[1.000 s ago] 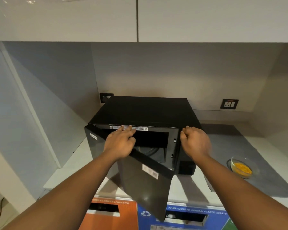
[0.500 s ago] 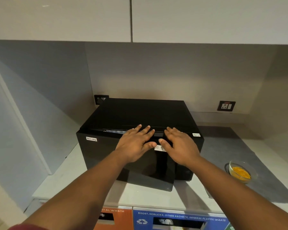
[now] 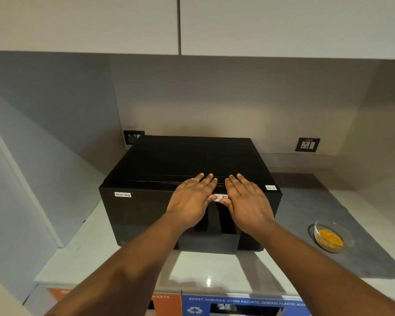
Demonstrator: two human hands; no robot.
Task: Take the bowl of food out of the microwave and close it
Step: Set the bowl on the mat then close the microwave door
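Microwave (image 3: 187,201) sits square on the bench (image 3: 100,254), long axis left-right, door shut and facing the person. Left hand (image 3: 192,199) and right hand (image 3: 249,201) lie flat, fingers spread, on its front. Bowl of food (image 3: 331,236) stands well apart, right.

Bare counter (image 3: 214,267) lies before the shut microwave (image 3: 187,163); the bowl (image 3: 331,237) stands well right.

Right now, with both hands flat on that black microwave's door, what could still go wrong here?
Two things, perhaps. The left hand and right hand press high on the microwave, so a hard shove might slide it back toward the wall socket. Also, the glass bowl of yellow food sits in the open on the grey mat, right beside the right forearm; pulling that arm back carelessly could knock it.
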